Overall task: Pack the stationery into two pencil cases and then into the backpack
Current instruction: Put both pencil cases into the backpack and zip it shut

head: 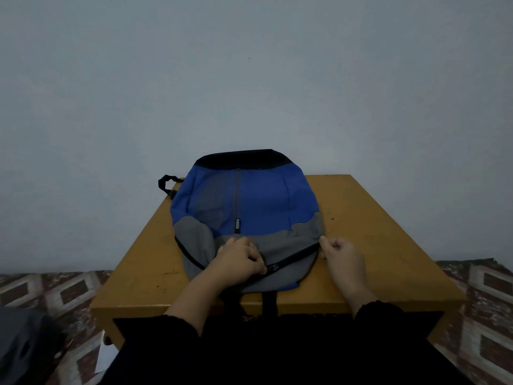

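Two bare hands work at the near end of a backpack (249,207) lying flat on a square wooden table (374,245). Behind stands a plain, matt pale wall (249,65); the floor (69,290) carries a diamond-patterned covering in brown and cream. The table top is smooth, ochre, with small dark marks. The backpack, of soft woven fabric, is rounded in outline: a black band at the far end, a blue middle panel with a vertical zip and a small branded tab, and grey panels nearest the person. A black strap loop (166,184) projects at its far left corner. A dark curved zipper line (294,257) crosses the grey part. The left hand (238,262) rests on the grey fabric, fingers curled, pinching at the zipper slider. The right hand (341,257) pinches the bag's right edge where the zipper ends. Both forearms emerge from black sleeves (377,309).
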### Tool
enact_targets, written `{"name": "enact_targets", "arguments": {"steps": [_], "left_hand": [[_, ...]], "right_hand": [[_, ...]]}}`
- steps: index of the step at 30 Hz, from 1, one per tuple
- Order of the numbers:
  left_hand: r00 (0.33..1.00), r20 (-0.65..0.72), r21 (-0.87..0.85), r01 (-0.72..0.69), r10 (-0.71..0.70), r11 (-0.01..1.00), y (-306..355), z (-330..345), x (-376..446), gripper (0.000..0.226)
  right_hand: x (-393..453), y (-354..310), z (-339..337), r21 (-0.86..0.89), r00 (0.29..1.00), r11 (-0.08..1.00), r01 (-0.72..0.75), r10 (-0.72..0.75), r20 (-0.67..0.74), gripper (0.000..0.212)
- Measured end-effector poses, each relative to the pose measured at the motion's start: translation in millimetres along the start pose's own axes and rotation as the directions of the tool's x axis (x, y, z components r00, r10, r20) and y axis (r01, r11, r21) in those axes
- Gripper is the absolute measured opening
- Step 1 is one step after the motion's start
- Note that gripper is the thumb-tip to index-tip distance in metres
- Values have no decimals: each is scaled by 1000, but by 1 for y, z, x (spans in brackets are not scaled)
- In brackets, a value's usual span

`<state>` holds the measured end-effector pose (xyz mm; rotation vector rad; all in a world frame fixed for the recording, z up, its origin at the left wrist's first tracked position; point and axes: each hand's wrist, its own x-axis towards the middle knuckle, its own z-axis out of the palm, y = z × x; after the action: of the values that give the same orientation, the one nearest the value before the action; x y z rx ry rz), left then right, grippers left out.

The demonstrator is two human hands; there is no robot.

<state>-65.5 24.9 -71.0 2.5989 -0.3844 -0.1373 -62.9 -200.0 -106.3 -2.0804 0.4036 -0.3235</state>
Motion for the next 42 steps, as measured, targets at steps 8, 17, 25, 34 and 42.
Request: {"name": "enact_targets", "arguments": {"steps": [8,17,25,34,42], "left_hand": [[999,-38,107,-1,5,994,4,2,-6,19],[980,-182,343,-14,81,939,10,4,-16,26],[983,-169,454,11,74,891,14,-12,-13,26],[966,-256,381,78,24,921,1,-13,-12,20],[965,-262,351,88,7,932,2,-6,-15,21]], "right_hand": [[-19,8,17,-347,475,408,844,-870,133,31],[-21,1,14,-395,577,468,791,-785,226,20],[-13,3,13,-385,792,700,602,-585,176,15],[-4,7,14,-319,914,870,377,-404,-22,20],[-33,-11,30,-408,545,442,799,-819,179,26]]}}
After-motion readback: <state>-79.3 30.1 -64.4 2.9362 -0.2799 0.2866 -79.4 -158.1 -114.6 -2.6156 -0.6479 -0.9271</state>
